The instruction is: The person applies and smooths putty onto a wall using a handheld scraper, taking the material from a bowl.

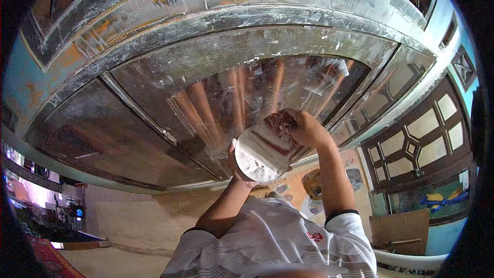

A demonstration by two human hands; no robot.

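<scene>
In front of my chest is a round, shallow bowl (257,160) with white paste or powder in it, lumpy at the lower edge. My left hand (241,167) grips it from the left, the thumb up at the rim and the other fingers mostly hidden underneath. Over the bowl's far right side, my right hand (304,127) is closed, its fingertips in shadow. Dark reddish patches show beside those fingers; whether they are an object or shaded skin, I cannot make out. A brownish streak crosses the bowl's inside.
Just ahead stands a large dark wooden panel with glass (221,92), smeared with white marks. Its worn grey frame (247,18) arches above. On the right are a brown-framed door with panes (419,128) and a brown board (400,230). Tan flooring (134,221) spreads at left.
</scene>
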